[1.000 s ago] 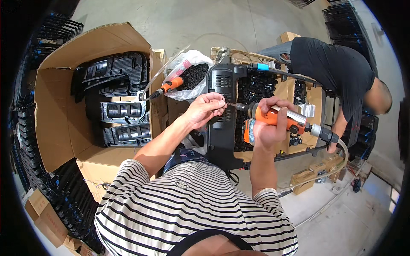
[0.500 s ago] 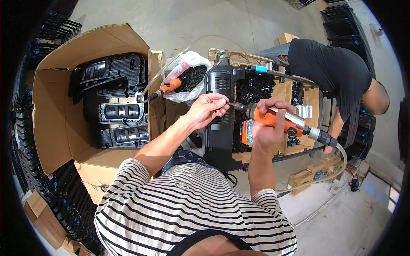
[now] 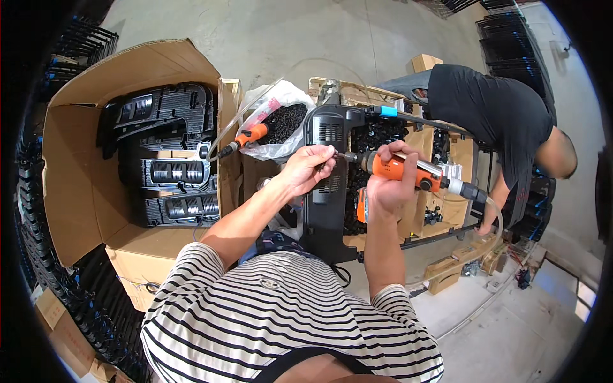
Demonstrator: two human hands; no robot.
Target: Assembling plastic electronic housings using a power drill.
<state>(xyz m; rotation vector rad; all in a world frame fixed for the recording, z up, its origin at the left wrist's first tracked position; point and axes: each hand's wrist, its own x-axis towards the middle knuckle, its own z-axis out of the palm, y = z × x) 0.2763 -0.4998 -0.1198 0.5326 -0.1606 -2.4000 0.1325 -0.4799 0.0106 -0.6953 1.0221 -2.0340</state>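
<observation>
My right hand (image 3: 394, 190) is wrapped around an orange and silver air screwdriver (image 3: 387, 168), held level with its bit pointing left. At the bit's tip, my left hand (image 3: 306, 170) is closed in a pinch. What its fingertips hold is too small to make out. Beneath both hands lies a long black plastic cover (image 3: 324, 221) with vented panels. Left of it, an open plastic bag (image 3: 260, 152) holds many small black screws (image 3: 287, 122). A second orange air screwdriver (image 3: 254, 133) rests against the bag, its bare hose curving upward.
An open cardboard box (image 3: 73, 185) at the left holds several black plastic panels (image 3: 181, 171). Right of the cover stand bins of small black parts (image 3: 377, 140). A co-worker in a black shirt (image 3: 491, 105) bends over the far right. An air hose (image 3: 495, 220) trails from my screwdriver.
The screwdriver in my right hand has shifted slightly left, with its bit closer to my left fingertips. My left hand has moved slightly left and keeps its pinch.
</observation>
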